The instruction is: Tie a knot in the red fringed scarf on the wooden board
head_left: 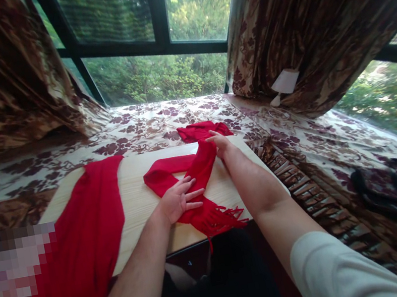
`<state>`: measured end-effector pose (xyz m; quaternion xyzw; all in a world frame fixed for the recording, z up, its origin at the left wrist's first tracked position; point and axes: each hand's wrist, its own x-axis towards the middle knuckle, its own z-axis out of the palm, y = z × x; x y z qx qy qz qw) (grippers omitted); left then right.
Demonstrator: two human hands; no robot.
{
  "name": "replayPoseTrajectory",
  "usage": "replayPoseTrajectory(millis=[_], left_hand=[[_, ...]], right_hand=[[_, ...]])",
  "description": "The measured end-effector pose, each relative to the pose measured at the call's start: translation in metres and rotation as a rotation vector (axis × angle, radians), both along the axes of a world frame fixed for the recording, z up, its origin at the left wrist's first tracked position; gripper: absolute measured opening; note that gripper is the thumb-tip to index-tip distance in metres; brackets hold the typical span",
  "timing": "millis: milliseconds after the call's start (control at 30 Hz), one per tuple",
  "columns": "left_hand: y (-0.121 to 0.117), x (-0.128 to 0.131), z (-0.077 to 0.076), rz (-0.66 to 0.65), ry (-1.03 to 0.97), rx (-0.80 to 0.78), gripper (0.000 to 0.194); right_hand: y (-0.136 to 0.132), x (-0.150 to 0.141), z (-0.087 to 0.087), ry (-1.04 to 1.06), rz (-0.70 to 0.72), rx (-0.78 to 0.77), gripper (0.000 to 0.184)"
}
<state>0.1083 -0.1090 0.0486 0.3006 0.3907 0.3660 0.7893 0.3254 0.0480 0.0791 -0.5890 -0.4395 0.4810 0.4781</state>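
Note:
A red fringed scarf (207, 167) lies on the light wooden table in a crossed loop, with its fringe (220, 218) spread near the front edge. My left hand (180, 201) rests over the crossing, fingers spread apart and palm down on the cloth. At the far end of the loop, my right hand (220, 143) has the scarf between its thumb and fingers; part of that grip is hidden. Just beyond, a bunched red cloth (203, 129) lies by the table's back edge. Whether it joins the scarf cannot be seen.
Another red cloth (104, 201) drapes over the left side of the wooden table (134, 200). Behind are a floral-covered ledge (147, 121) and windows between patterned curtains. To the right are a small white lamp (286, 83) and a black bag-like object (395, 196).

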Motion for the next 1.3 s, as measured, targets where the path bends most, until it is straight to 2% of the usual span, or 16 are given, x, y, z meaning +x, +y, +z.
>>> replayPoseTrajectory(millis=[100,200,300,400,500,567,633,700,800,900,967,1000,1067,1133,1233,1300], left_hand=[[0.000,0.001,-0.001,0.011,0.017,-0.001,0.051],[-0.001,0.002,-0.001,0.018,0.019,-0.002,0.053],[-0.001,0.003,0.000,0.022,0.024,0.000,0.050],[-0.001,0.003,0.000,0.026,0.035,-0.001,0.043],[-0.002,0.003,-0.002,0.034,0.016,0.006,0.038],[-0.004,0.003,-0.002,0.052,-0.023,0.020,0.035],[-0.009,0.002,0.001,0.110,-0.053,0.073,0.033],[-0.013,-0.004,0.007,0.209,-0.010,0.174,0.032],[-0.011,-0.023,0.011,0.377,0.273,0.375,0.032],[-0.002,-0.055,0.002,0.545,0.846,0.586,0.025],[0.004,-0.075,-0.011,0.539,1.273,0.728,0.023],[0.006,-0.083,-0.017,0.495,1.404,0.793,0.026],[0.007,-0.092,-0.029,0.364,1.560,0.924,0.032],[0.007,-0.093,-0.036,0.244,1.668,0.992,0.031],[0.005,-0.088,-0.039,0.212,1.753,0.991,0.031],[0.005,-0.086,-0.037,0.223,1.764,0.990,0.031]], right_hand=[[0.013,-0.003,0.004,0.118,0.079,0.098,0.062],[0.025,-0.010,0.005,0.120,0.138,0.188,0.061],[0.030,-0.013,0.004,-0.040,0.134,0.084,0.055],[0.031,-0.005,0.011,-0.210,0.002,-0.028,0.044],[0.030,0.014,0.029,-0.207,-0.187,0.053,0.029],[0.022,0.030,0.039,-0.095,-0.360,0.162,0.016],[0.006,0.046,0.042,-0.056,-0.388,0.184,0.009],[-0.019,0.062,0.035,-0.095,-0.368,0.171,0.008],[-0.058,0.081,0.012,-0.209,-0.316,0.101,0.013],[-0.088,0.092,-0.013,-0.434,-0.311,0.024,0.023],[-0.100,0.094,-0.026,-0.656,-0.237,0.030,0.030],[-0.104,0.094,-0.032,-0.757,-0.170,0.045,0.034],[-0.110,0.093,-0.043,-0.890,-0.044,0.079,0.040],[-0.113,0.090,-0.050,-0.931,-0.009,0.098,0.044],[-0.113,0.085,-0.051,-0.949,-0.030,0.073,0.054],[-0.112,0.081,-0.048,-1.007,-0.011,0.050,0.051]])
